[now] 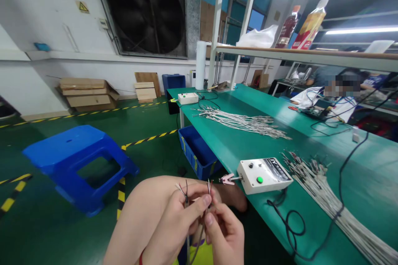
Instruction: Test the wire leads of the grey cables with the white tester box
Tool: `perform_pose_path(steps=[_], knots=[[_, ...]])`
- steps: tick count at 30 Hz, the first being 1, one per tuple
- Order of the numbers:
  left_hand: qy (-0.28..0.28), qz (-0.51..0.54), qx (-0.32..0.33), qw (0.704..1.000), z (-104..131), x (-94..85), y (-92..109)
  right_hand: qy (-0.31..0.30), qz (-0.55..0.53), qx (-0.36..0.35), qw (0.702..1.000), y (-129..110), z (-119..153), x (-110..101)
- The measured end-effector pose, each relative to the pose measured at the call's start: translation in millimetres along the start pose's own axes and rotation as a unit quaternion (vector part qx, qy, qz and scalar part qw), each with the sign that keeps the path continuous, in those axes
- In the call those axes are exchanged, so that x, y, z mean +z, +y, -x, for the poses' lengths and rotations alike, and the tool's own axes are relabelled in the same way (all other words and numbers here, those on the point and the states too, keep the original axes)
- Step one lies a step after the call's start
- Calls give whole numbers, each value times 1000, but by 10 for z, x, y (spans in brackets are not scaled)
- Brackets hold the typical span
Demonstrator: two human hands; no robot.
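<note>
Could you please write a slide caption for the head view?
Left hand and right hand hold splayed cable ends near a white box with a green button on a green table.

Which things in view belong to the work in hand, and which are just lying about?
Work: cable ends, pinched in left hand and right hand; likely also near white box, pink clip, cable bundles.
Apparently lying about: blue stool, cardboard boxes, drink bottles.

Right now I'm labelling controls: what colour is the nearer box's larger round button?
Green button; head view.
</note>
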State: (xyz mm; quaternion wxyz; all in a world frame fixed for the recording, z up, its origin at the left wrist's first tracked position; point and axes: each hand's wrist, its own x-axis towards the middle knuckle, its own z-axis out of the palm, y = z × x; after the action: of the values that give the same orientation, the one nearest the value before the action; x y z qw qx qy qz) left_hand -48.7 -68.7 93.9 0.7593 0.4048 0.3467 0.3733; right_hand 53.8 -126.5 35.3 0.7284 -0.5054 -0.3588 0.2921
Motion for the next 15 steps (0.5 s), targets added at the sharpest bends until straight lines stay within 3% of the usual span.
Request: perform_pose_path(steps=[6, 10, 15], knots=[[-21, -36, 4, 999, -95, 6, -14, -12, 6, 9, 1000, 85, -20, -48], [-5, 30, -15, 999, -160, 19, -50, 22, -14, 46, 999, 153, -6, -27], [-36, 120, -52, 991, -308, -110, -270, 31, -2, 58, 998, 270, -2, -39]])
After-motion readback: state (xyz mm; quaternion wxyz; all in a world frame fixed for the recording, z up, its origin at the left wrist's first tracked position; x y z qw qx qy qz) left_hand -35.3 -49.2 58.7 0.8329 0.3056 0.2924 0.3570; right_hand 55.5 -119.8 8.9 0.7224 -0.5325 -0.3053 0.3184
